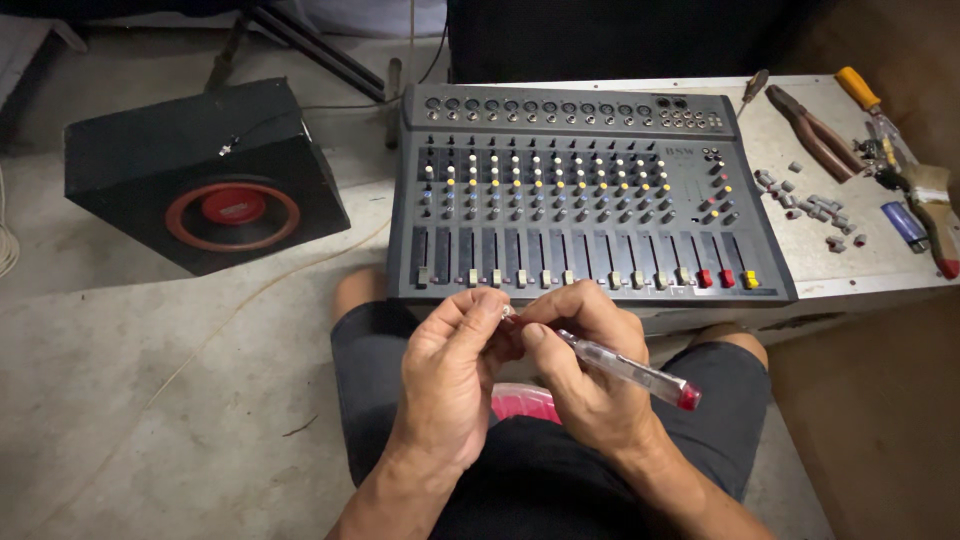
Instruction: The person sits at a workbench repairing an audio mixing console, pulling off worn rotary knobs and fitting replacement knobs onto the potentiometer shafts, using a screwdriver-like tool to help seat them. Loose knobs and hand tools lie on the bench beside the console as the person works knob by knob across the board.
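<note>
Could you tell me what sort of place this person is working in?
Probably a small electronics or audio repair spot, worked at floor level. An audio mixer lies on a low bench, pliers and loose fader caps lie beside it, and a speaker box sits on the concrete floor.

The floor [150, 400] at near left is open for passing. Far left, a black speaker box [205, 170] blocks the way. The mixer [585, 195] fills the desk [800, 260]; at far right, pliers [815, 130] and small grey caps [805, 200] stand in the way.
</note>
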Motion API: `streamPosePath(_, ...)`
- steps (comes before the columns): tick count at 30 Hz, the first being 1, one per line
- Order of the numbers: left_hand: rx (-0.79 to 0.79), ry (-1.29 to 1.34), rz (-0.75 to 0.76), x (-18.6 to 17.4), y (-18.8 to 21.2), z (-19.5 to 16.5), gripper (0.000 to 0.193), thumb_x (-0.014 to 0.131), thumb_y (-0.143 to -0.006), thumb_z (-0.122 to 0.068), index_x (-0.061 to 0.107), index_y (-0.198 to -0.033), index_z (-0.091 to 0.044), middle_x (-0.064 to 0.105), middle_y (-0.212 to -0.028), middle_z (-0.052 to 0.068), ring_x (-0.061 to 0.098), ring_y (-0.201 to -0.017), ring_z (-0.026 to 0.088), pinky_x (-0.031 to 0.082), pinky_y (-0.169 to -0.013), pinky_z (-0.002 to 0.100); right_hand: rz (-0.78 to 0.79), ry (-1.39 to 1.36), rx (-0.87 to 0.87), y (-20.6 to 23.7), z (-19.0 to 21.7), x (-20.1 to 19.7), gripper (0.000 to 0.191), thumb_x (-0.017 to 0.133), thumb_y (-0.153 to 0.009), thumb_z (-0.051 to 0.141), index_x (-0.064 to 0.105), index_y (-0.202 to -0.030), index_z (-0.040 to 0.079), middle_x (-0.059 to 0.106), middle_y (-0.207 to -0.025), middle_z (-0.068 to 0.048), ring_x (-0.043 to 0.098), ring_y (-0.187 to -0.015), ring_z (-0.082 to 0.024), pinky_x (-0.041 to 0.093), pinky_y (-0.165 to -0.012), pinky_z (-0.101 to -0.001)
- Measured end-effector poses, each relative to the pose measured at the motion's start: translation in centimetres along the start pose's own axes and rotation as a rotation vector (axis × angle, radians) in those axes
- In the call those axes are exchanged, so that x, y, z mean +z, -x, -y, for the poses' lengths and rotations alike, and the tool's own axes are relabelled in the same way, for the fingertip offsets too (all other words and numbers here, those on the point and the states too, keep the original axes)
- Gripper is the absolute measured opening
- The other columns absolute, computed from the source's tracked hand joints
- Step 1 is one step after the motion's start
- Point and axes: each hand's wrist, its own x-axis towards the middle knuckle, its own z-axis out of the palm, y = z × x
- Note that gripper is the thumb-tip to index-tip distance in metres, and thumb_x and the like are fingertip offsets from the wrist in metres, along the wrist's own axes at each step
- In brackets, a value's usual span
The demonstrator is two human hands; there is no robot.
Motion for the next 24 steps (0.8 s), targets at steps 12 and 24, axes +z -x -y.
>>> streamPosePath(12,-0.076,0.140,-0.011,-0.5,-0.3,-0.5,0.014,0.065,-0.098,-0.015,0.069,-0.104,-0.004,0.068,-0.087,0.005,0.061,-0.075,0.013,0.052,-0.072,0.029,-0.240,-0.778,0.284,0.0,-2.5,-1.7,0.013,0.057,-0.099,0.011,0.057,-0.100,-0.002,0.062,-0.088,-0.015,0.058,-0.073,-0.021,0.051,-0.070,-0.0389)
streamPosePath(24,-0.053,0.155,0.018,0.0,-0.3,-0.6,0.018,0.063,-0.100,-0.019,0.071,-0.106,-0.003,0.069,-0.086,0.004,0.062,-0.075,0.013,0.052,-0.070,0.030,-0.165,-0.073,0.030,-0.5,-0.1,0.3,0.013,0.062,-0.100,0.004,0.068,-0.112,0.000,0.075,-0.106,-0.012,0.069,-0.093,-0.017,0.055,-0.084,-0.0292)
